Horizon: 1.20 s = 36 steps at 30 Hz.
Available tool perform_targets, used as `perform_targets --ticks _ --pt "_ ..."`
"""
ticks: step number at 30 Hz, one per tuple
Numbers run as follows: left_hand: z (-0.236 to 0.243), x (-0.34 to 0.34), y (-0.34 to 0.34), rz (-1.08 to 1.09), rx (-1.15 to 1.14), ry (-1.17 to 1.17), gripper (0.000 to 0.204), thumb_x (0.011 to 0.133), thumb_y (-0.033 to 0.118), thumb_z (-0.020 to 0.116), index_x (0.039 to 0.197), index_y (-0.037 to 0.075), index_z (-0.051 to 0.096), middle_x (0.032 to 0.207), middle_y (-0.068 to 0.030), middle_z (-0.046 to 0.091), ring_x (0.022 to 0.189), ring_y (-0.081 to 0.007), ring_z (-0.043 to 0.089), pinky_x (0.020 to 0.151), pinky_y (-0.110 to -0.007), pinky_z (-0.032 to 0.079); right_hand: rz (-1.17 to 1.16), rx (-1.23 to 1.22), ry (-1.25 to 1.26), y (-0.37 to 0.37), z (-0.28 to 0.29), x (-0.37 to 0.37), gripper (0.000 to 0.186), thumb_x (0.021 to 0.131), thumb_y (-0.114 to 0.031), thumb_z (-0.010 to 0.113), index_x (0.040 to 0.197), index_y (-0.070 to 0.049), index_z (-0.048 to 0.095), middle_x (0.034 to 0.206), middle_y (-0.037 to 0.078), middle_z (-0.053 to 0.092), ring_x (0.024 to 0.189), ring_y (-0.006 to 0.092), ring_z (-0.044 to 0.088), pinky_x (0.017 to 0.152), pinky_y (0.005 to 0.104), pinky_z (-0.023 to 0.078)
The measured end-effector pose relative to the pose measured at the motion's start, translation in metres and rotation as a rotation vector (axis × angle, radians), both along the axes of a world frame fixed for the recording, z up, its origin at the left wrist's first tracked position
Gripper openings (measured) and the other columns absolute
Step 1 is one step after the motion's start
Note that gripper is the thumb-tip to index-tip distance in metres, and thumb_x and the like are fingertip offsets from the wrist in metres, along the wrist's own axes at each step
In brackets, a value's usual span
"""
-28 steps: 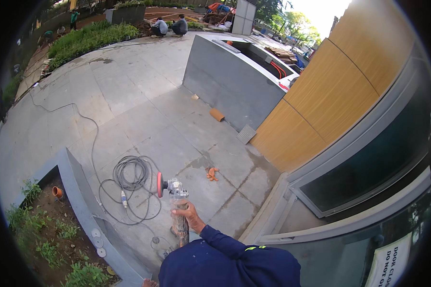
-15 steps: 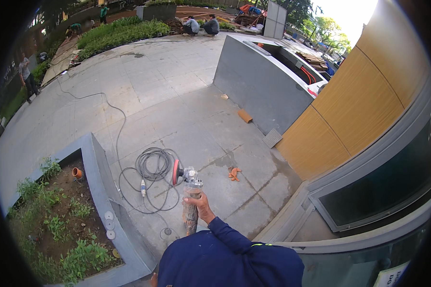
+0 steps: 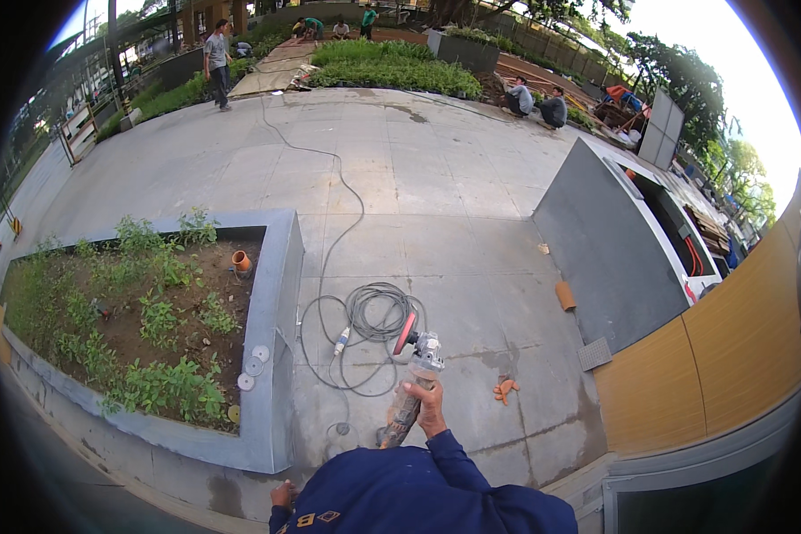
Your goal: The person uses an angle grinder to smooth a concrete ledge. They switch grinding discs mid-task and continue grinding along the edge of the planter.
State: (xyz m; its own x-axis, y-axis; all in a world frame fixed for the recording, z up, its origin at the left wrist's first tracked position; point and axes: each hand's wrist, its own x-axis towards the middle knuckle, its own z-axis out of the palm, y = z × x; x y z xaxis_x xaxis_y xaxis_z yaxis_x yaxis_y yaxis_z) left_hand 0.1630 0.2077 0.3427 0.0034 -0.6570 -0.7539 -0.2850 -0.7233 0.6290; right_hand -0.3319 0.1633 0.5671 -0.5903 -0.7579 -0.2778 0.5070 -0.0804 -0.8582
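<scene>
My right hand point(image 3: 430, 408) is wrapped round the body of an angle grinder point(image 3: 427, 352), held upright with its metal head away from me. A red-edged disc point(image 3: 406, 333) sits on the left side of that head. Low at the left of my blue-clothed body, my left hand point(image 3: 283, 493) shows in part, near the planter's corner; its fingers are too small to read. Beyond the grinder, a grey cable coil point(image 3: 376, 308) lies on the paving with a blue-and-white connector point(image 3: 342, 340) beside it.
A grey-walled planter point(image 3: 280, 356) stands left, with several round discs point(image 3: 260, 352) on its rim. Orange gloves, or something like them point(image 3: 505, 389), lie right of the grinder. A grey box wall point(image 3: 610, 249) and wood-look panel point(image 3: 730, 356) bound the right. Several people are farther off.
My view has swung left, bringing more of the planter and my left hand into sight. The grinder is still in my right hand and leans more to the right.
</scene>
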Motion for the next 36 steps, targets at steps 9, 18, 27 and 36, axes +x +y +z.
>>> perform_targets --ticks 9,18,27,36 --pt "0.037 -0.04 -0.014 0.187 0.072 0.092 0.043 0.096 0.041 0.07 0.107 0.0 0.07 0.09 -0.0147 0.074 0.072 -0.0253 0.072 0.061 -0.039 0.058 0.084 -0.014 -0.024 -0.011 0.002 -0.004 0.055 0.074 -0.011 0.083 0.124 0.003 0.062 0.097 0.012 0.069 0.083 0.0276 0.073 0.078 0.0423 0.062" --pt "0.123 -0.108 -0.074 0.055 -0.323 0.123 0.061 0.096 0.053 0.07 0.119 -0.003 0.072 0.104 -0.0088 0.074 0.098 -0.0189 0.068 0.087 -0.033 0.052 0.203 -0.038 0.016 -0.02 0.006 0.001 0.06 0.072 -0.018 0.081 0.124 0.001 0.06 0.096 0.013 0.069 0.082 0.0287 0.072 0.078 0.0424 0.061" --pt "0.277 -0.193 -0.114 -0.028 -0.813 0.256 0.035 0.102 0.023 0.07 0.127 -0.001 0.071 0.129 -0.0139 0.07 0.118 -0.0214 0.066 0.101 -0.034 0.052 0.393 -0.028 0.078 -0.038 -0.004 -0.01 0.056 0.074 -0.021 0.081 0.121 0.003 0.064 0.097 0.014 0.071 0.086 0.0293 0.074 0.079 0.0413 0.06" --pt "0.328 -0.242 -0.133 -0.088 -0.955 0.371 0.037 0.104 0.023 0.064 0.132 0.0 0.068 0.135 -0.0146 0.067 0.127 -0.0252 0.063 0.106 -0.037 0.05 0.643 -0.161 -0.132 -0.039 -0.002 -0.014 0.057 0.067 -0.022 0.08 0.115 0.004 0.064 0.099 0.018 0.07 0.091 0.0331 0.072 0.083 0.0438 0.06"
